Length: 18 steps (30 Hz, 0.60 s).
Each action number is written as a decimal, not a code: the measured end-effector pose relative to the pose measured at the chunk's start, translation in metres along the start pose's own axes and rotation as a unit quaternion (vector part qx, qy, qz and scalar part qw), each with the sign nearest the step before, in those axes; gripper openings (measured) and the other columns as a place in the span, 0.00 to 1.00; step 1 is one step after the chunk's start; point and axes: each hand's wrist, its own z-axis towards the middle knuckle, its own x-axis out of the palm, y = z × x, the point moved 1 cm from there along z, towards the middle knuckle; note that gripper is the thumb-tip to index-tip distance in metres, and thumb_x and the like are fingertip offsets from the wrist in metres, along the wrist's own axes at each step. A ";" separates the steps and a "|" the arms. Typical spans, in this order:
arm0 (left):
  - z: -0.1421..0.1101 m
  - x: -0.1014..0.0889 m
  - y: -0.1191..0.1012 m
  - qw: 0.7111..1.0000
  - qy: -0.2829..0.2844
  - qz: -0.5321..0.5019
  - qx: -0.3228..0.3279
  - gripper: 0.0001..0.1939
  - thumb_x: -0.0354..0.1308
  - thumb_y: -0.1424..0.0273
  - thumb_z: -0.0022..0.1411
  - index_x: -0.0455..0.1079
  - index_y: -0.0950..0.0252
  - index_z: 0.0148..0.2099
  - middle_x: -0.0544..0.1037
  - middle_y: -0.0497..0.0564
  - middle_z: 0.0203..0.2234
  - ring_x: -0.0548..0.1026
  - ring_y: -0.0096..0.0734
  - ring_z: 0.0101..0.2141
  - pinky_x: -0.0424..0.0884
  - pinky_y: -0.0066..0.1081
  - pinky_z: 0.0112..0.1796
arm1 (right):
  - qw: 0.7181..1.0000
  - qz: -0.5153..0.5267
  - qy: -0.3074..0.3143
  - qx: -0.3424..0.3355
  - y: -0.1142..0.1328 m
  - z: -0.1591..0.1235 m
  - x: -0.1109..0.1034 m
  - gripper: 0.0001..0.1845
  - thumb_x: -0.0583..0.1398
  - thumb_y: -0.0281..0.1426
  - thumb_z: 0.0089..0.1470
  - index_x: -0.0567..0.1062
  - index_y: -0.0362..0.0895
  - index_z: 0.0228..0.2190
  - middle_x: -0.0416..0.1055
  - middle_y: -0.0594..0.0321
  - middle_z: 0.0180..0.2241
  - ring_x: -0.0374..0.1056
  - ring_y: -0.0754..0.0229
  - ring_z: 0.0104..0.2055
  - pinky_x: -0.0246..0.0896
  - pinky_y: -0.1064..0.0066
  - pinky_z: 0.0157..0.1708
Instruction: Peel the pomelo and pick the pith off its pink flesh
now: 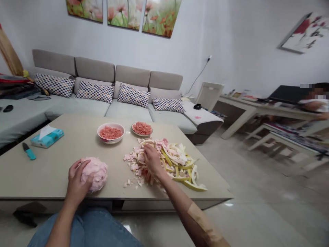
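Observation:
A peeled pomelo (95, 174), round and covered in pale pink pith, rests on the table near its front edge. My left hand (78, 176) is wrapped round its left side, fingers over the top and thumb in front. Over a heap of pomelo peel (180, 161), thick strips with yellow-green skin and white pith mixed with pinkish membrane scraps, is my right hand (153, 158). Its fingers curl down at the heap's left part, closed; the fingertips are hidden, and I cannot make out what they hold.
On the table (77, 133) stand a bowl (111, 140) and a smaller dish (142, 133) of reddish pomelo flesh. A tissue pack (47, 138) and a knife with a turquoise handle (30, 153) lie left. Behind is a grey sofa (95, 70); a person (316, 103) sits far right.

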 end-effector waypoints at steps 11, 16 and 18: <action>0.005 -0.003 0.008 0.998 0.037 0.044 -0.003 0.28 0.53 0.52 0.60 0.64 0.57 0.59 0.63 0.57 0.57 0.61 0.51 0.60 0.55 0.54 0.62 | 0.949 0.286 0.133 -0.005 0.152 -0.040 0.085 0.22 0.59 0.33 0.60 0.69 0.44 0.55 0.72 0.54 0.53 0.68 0.57 0.54 0.64 0.64 0.55; 0.008 0.002 -0.003 0.996 0.026 0.083 -0.004 0.34 0.59 0.48 0.53 0.64 0.56 0.59 0.64 0.57 0.57 0.61 0.53 0.60 0.58 0.54 0.60 | 0.945 0.284 0.162 0.022 0.144 -0.034 0.084 0.18 0.61 0.35 0.59 0.74 0.45 0.50 0.76 0.57 0.45 0.72 0.60 0.45 0.69 0.70 0.45; 0.010 0.003 -0.007 0.996 0.030 0.080 0.011 0.33 0.58 0.49 0.55 0.64 0.57 0.58 0.65 0.57 0.56 0.61 0.52 0.60 0.59 0.53 0.60 | 0.944 0.281 0.172 0.006 0.138 -0.032 0.080 0.19 0.62 0.36 0.58 0.74 0.45 0.50 0.76 0.57 0.44 0.73 0.61 0.43 0.69 0.71 0.44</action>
